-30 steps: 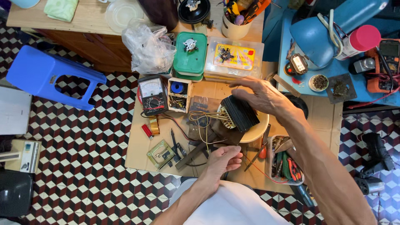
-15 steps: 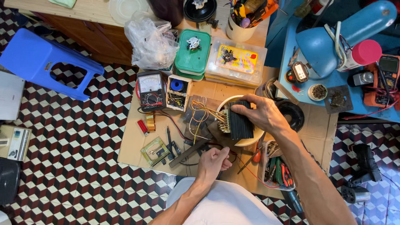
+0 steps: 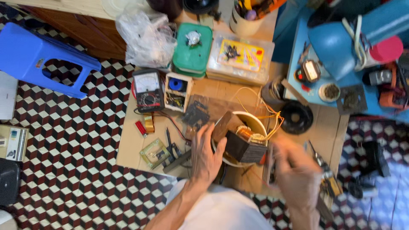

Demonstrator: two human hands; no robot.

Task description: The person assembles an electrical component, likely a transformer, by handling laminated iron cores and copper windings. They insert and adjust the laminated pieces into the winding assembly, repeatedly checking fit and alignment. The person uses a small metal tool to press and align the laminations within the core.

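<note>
My left hand (image 3: pixel 206 154) grips the near side of a dark transformer block (image 3: pixel 238 142) with a copper winding and thin yellow leads, holding it over a white bowl (image 3: pixel 254 122) on the low wooden board. My right hand (image 3: pixel 295 172) is blurred with motion just right of the block, apart from it; whether it holds anything cannot be told. A small green circuit board (image 3: pixel 154 152) and dark probes lie left of my left hand.
An analogue multimeter (image 3: pixel 147 90), a small box with a blue spool (image 3: pixel 177 91), a green lidded box (image 3: pixel 192 49), a clear parts case (image 3: pixel 239 57), a crumpled plastic bag (image 3: pixel 145 36) and a black ring (image 3: pixel 297 116) surround the board. A blue stool (image 3: pixel 40 59) stands on the checkered floor.
My right hand has let go of the transformer block and pulled back to the right and nearer me. My left hand has risen from the board and taken hold of the block.
</note>
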